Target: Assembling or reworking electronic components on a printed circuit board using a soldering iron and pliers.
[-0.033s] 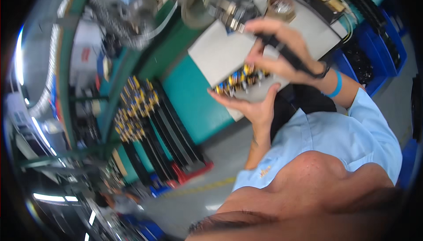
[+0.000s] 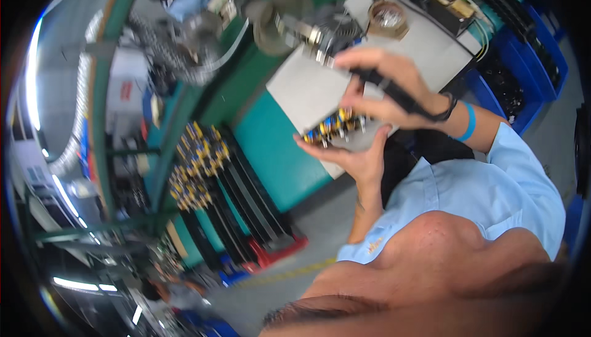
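My left hand [image 2: 362,160] cradles a small circuit board [image 2: 335,125] crowded with yellow, blue and copper-coloured components, its thumb at one side and its fingers at the other. Close above it, my right hand [image 2: 406,69] bends down with its fingertips at the components; whatever they pinch is hidden. A black band [image 2: 397,83] runs over the back of this hand toward the wrist, in line with a silver jointed piece [image 2: 305,32] that sticks out past the index finger. A blue wristband [image 2: 471,121] circles my right forearm.
A white board [image 2: 295,88] lies on the green bench [image 2: 261,121]. Left of it are stacked yellow-and-blue parts [image 2: 197,152] and long black rails [image 2: 237,189]. Behind stand a round dish [image 2: 389,20] and a grey duct mouth [image 2: 277,26]. Blue bins [image 2: 529,100] sit at the right.
My right hand, with the silver piece, has come down closer to the circuit board. My left hand still holds the board. The whole view has shifted slightly.
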The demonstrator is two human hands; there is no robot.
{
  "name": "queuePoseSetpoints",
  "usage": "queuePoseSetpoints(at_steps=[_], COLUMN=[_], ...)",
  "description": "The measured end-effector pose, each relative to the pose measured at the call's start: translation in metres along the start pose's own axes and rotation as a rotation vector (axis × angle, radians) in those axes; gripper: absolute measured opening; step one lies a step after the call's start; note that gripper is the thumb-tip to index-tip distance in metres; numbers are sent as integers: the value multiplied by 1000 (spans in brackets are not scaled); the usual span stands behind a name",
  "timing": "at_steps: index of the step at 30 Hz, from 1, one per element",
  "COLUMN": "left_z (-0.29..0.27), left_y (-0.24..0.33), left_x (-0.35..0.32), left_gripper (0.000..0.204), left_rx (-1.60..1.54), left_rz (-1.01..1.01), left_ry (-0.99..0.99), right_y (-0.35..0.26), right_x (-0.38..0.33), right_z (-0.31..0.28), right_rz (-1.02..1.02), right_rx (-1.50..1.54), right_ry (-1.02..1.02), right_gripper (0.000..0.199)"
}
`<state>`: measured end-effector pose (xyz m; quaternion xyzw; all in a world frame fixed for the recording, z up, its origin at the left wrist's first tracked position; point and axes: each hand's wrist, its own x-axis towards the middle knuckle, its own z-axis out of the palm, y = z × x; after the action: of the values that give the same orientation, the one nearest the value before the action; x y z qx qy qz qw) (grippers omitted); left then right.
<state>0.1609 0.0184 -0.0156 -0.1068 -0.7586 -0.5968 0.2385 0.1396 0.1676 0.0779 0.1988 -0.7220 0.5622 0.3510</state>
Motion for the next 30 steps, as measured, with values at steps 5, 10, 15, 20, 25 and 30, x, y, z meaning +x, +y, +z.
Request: queuePoseSetpoints(at_steps=[5, 10, 15, 20, 25, 30], left_z=[8, 8, 12, 19, 12, -1], left_y=[2, 34, -1, -2, -1, -4], left_x=[2, 2, -5, -9, 0, 15], left_gripper=[138, 136, 134, 133, 136, 145], left_rx=[-189, -268, 17, 202, 240, 281], left_rz=[-89, -223, 9, 48, 50, 118], left_ry=[-73, -131, -84, -79, -114, -38], right_y=[-10, -7, -5, 3, 4, 25], right_x=[-17, -26, -35, -36, -40, -62], right_z=[-4, -3, -11, -21, -21, -36], right_rz=[-50, -63, -77, -24, 8, 123], right_rx=[88, 140, 142, 187, 210, 213], right_ry=[-17, 29, 44, 40, -120, 103], right_gripper=[53, 54, 54, 54, 59, 57])
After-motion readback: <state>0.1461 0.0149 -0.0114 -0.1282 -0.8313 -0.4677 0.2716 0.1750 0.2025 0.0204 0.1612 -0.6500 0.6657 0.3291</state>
